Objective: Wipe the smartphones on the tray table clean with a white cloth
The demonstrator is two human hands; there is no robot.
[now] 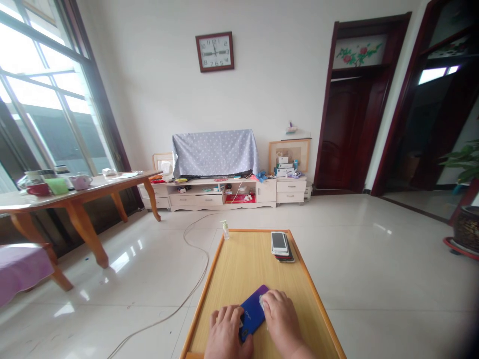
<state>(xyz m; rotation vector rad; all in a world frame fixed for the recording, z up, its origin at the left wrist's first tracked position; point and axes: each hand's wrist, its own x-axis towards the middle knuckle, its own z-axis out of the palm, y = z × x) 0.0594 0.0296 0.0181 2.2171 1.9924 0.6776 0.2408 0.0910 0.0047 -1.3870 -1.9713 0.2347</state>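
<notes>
A blue-to-purple smartphone (pixel 254 311) lies slanted on the small wooden table (pixel 243 264), its back facing up. My left hand (pixel 227 331) grips its near left end, thumb on one side and fingers on the other, close to the camera lenses. My right hand (pixel 280 319) is closed on a small white piece, which looks like a tissue or wipe (pixel 261 300), and presses it against the right edge of the phone's back. Most of the white piece is hidden by my fingers.
Several stacked phones (pixel 280 243) lie at the table's far right corner. A small clear pump bottle (pixel 225 230) stands at the far left corner. A cable (pixel 194 284) runs over the floor at the left. Beyond is a low cabinet (pixel 265 191) with a cloth-covered object.
</notes>
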